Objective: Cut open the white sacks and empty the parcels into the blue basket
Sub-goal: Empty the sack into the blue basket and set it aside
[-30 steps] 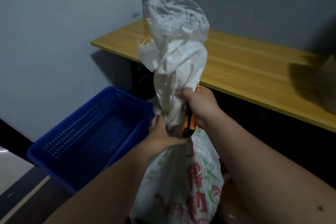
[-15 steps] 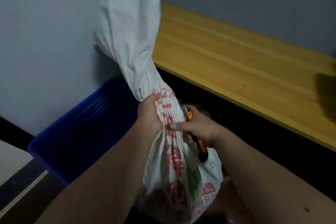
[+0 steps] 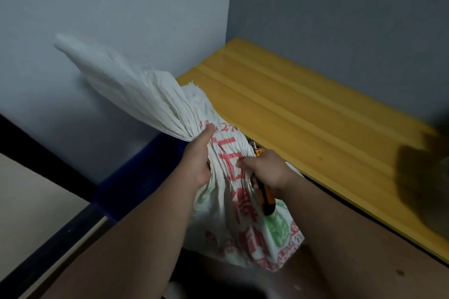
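Both hands meet at centre frame on the white sack. Left hand grips its gathered neck, thumb along the cloth, the loose top fanning toward the upper left. Right hand is curled round an orange-and-black utility knife, blade tip up beside the neck. Blue basket sits lower left behind the left forearm; yellow wooden bench runs right.
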